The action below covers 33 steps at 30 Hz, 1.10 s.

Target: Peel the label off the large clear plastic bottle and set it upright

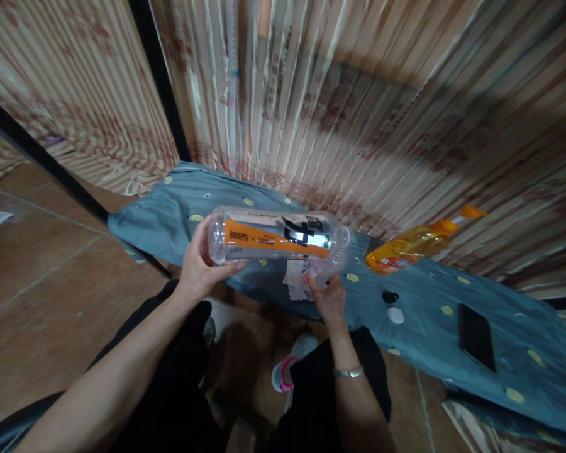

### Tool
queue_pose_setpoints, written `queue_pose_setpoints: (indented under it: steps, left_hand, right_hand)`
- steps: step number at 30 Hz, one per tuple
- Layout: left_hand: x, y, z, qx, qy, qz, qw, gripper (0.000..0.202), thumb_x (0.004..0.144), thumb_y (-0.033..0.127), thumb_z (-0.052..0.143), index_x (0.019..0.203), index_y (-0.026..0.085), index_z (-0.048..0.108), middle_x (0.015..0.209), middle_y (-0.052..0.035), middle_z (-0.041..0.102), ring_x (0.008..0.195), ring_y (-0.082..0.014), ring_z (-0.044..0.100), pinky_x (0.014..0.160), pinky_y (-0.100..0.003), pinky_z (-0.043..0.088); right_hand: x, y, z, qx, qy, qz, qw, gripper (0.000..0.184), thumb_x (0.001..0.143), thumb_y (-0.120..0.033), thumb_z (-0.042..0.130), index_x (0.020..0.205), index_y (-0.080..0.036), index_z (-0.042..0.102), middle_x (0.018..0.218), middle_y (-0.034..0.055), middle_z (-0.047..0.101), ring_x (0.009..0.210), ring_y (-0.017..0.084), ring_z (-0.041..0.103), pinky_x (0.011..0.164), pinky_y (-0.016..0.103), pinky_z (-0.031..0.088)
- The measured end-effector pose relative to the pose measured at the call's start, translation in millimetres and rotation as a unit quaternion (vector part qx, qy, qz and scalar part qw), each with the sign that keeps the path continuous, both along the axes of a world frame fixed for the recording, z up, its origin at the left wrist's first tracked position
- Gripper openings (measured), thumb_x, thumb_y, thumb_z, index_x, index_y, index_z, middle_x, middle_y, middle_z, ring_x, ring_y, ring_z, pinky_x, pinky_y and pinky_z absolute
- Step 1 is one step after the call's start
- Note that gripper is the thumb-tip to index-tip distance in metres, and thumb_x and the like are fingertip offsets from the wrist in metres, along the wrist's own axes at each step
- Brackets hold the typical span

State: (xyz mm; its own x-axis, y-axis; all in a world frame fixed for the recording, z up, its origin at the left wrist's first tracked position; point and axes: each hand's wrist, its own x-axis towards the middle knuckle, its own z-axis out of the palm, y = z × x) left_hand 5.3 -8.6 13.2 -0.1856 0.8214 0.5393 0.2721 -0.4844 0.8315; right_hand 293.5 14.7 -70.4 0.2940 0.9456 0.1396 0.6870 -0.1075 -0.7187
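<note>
A large clear plastic bottle (273, 236) with an orange and white label lies sideways in the air above the bench. My left hand (202, 261) is closed around its base end. In my right hand (327, 296) is a smaller clear plastic bottle (337, 258) with a pinkish label, tilted up against the large bottle's neck end. Whether the two mouths meet is too blurred to tell. A pale scallop-edged cloth (296, 280) shows just left of my right hand; I cannot tell if the fingers touch it.
On the blue-green covered bench (424, 321), a pump bottle of orange liquid (405, 248) leans at the right. Near it are a small black object (390, 297), a white round piece (396, 315) and a phone (476, 336). Behind hangs a striped curtain (358, 113); black poles (163, 75) stand left.
</note>
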Motion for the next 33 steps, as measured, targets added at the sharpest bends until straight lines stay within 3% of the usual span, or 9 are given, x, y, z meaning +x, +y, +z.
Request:
queue_pose_setpoints:
  steps: [11,24,33]
  left_hand:
    - [2.2,-0.6,0.6,-0.017,-0.058,-0.015,0.998,0.096,0.054,0.047,0.095,0.136,0.020,0.053,0.139,-0.0152,0.061,0.129,-0.0369,0.059,0.111,-0.056,0.048]
    - [-0.1,-0.4,-1.4,-0.019,-0.055,-0.017,0.998,0.097,0.055,0.045,0.095,0.138,0.019,0.051,0.141,-0.0165,0.060,0.131,-0.0376,0.057,0.112,-0.058,0.045]
    - [0.6,-0.4,-0.8,-0.008,-0.044,-0.006,0.999,0.096,0.055,0.048,0.094,0.136,0.020,0.052,0.139,-0.0150,0.062,0.128,-0.0369,0.059,0.111,-0.056,0.048]
  right_hand:
    - [-0.1,0.0,1.2,0.001,0.001,-0.001,1.000,0.038,0.075,-0.047,0.072,0.097,-0.021,0.055,0.089,0.0117,0.074,0.089,0.032,0.072,0.081,0.049,0.057]
    - [-0.5,-1.2,1.8,0.013,0.021,0.018,1.000,0.039,0.077,-0.043,0.070,0.105,-0.020,0.057,0.096,0.0140,0.074,0.095,0.032,0.073,0.085,0.049,0.058]
    - [0.2,-0.3,-1.6,0.022,0.016,0.013,1.000,0.043,0.076,-0.049,0.070,0.105,-0.021,0.057,0.096,0.0147,0.075,0.091,0.033,0.073,0.081,0.051,0.058]
